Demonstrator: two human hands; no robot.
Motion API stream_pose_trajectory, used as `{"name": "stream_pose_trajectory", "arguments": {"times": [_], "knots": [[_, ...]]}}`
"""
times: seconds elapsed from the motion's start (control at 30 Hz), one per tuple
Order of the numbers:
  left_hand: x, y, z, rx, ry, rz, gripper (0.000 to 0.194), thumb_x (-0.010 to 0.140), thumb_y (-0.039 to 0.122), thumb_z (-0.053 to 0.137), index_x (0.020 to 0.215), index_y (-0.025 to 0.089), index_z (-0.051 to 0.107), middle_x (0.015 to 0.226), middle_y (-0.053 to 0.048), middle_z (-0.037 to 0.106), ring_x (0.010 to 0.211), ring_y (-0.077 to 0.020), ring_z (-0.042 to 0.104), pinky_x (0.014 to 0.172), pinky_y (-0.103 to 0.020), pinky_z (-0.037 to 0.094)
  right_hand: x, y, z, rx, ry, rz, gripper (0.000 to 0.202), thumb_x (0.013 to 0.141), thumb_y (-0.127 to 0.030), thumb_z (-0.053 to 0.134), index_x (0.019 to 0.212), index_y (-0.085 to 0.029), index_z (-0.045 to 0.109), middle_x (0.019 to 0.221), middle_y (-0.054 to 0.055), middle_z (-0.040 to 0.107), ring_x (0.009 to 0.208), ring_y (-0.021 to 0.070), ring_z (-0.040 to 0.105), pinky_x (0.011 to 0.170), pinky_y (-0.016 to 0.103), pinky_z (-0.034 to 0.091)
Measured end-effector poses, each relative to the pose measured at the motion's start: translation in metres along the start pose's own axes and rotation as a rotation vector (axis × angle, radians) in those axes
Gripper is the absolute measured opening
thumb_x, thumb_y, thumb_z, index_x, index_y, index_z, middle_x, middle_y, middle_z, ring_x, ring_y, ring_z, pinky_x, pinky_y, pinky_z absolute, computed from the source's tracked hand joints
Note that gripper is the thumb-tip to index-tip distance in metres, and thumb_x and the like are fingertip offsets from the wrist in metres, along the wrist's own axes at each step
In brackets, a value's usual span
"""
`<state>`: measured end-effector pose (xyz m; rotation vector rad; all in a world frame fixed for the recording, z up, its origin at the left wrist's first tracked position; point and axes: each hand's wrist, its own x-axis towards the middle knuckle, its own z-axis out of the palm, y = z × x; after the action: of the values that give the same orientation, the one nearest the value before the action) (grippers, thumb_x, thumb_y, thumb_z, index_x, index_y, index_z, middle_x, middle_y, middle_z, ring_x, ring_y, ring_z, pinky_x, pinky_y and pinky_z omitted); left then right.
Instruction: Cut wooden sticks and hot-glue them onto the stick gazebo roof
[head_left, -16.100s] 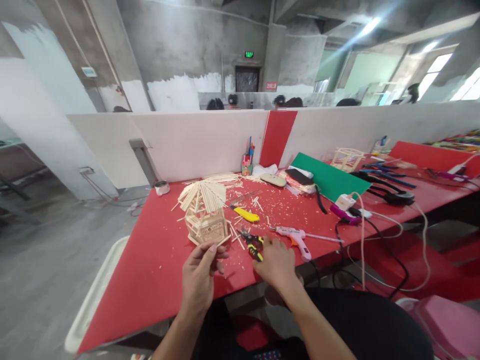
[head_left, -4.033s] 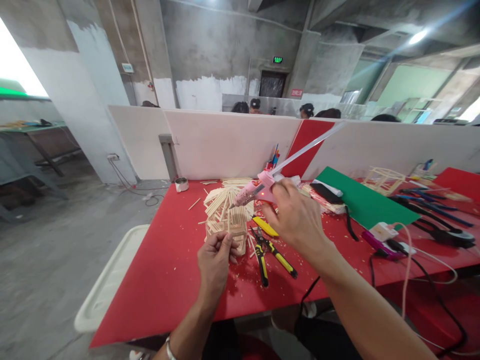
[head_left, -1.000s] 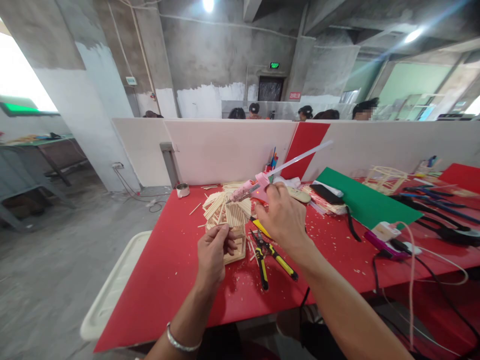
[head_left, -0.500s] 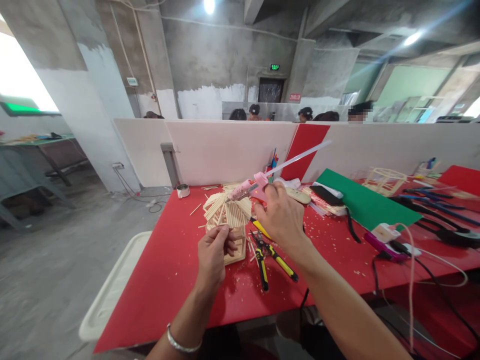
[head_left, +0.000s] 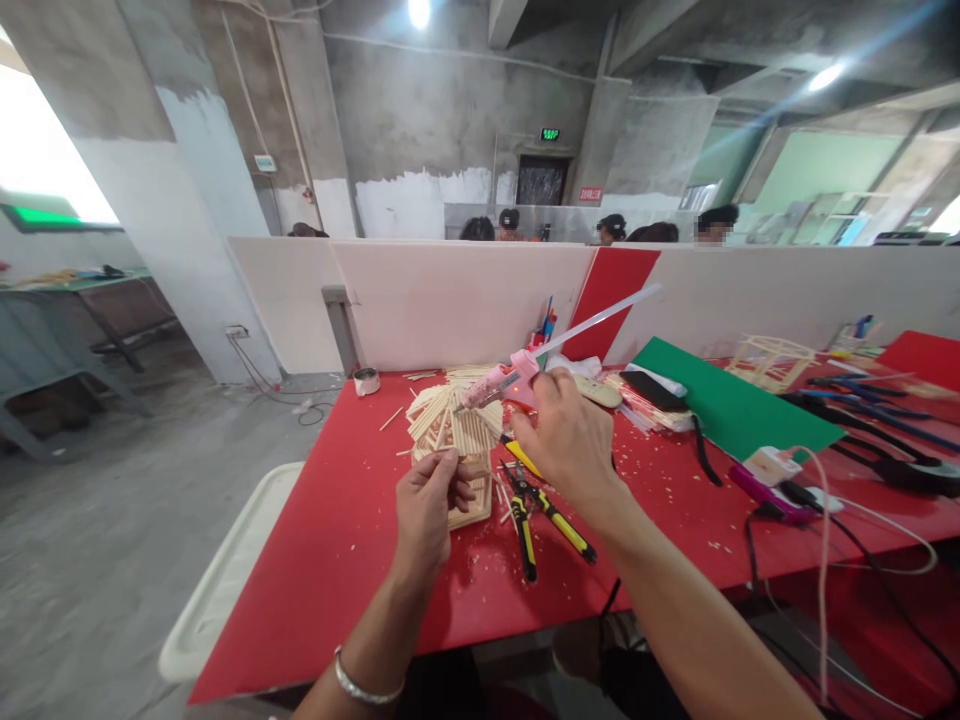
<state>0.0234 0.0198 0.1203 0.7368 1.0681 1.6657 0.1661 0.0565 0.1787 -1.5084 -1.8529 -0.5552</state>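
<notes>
My right hand is wrapped round a pink glue gun, with a long clear glue stick coming out of its back. The nozzle points down and left over a structure of thin wooden sticks on the red table. In front of the structure, my left hand is closed, thumb against the fingers; what it pinches, if anything, is too small to name. Yellow-and-black pliers lie right of the structure, below my right hand.
A small round tin stands at the back left. On the right are a green board, a black phone-like object, a purple power strip with cables and a stick frame. A white partition runs behind; heads show beyond it.
My right hand and the glue gun have shifted slightly to the right and down, so the nozzle sits a little farther right. My left hand looks unchanged.
</notes>
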Motion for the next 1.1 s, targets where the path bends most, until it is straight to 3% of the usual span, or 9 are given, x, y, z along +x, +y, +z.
{"name": "stream_pose_trajectory", "arguments": {"times": [0.37,0.7,0.87,1.1], "knots": [[0.001,-0.001,-0.001,-0.002,-0.011,0.008,0.027,0.061,0.037,0.075,0.061,0.012,0.064,0.050,0.000,0.061,0.037,-0.0075,0.049,0.036,-0.018,0.036,0.006,-0.001,0.006,0.019,0.024,0.020,0.027,0.081,-0.027,0.049,0.106,-0.018,0.054,0.110,0.011,0.056,0.081,0.0207,0.056,0.055,0.028,0.030],[0.001,-0.001,0.000,-0.005,0.000,-0.003,0.028,0.060,0.037,0.075,0.062,0.012,0.064,0.050,-0.001,0.061,0.037,-0.0076,0.049,0.036,-0.018,0.035,0.000,0.001,0.002,0.026,0.023,0.000,0.029,0.081,-0.028,0.050,0.108,-0.019,0.053,0.106,0.010,0.058,0.083,0.0220,0.057,0.056,0.028,0.030],[0.002,-0.001,-0.002,0.003,-0.013,0.011,0.027,0.061,0.037,0.074,0.063,0.012,0.064,0.052,-0.001,0.062,0.038,-0.0080,0.050,0.036,-0.018,0.036,0.001,0.001,0.008,0.031,-0.035,0.044,0.027,0.081,-0.030,0.051,0.105,-0.018,0.053,0.102,0.009,0.059,0.082,0.0217,0.057,0.055,0.028,0.028],[0.004,-0.002,-0.003,0.000,-0.015,0.016,0.027,0.061,0.037,0.074,0.064,0.012,0.064,0.053,-0.001,0.063,0.039,-0.0077,0.051,0.036,-0.017,0.036,0.009,0.001,0.017,0.036,-0.011,0.059,0.027,0.081,-0.032,0.050,0.103,-0.018,0.054,0.098,0.007,0.058,0.079,0.0209,0.057,0.054,0.028,0.026]]}}
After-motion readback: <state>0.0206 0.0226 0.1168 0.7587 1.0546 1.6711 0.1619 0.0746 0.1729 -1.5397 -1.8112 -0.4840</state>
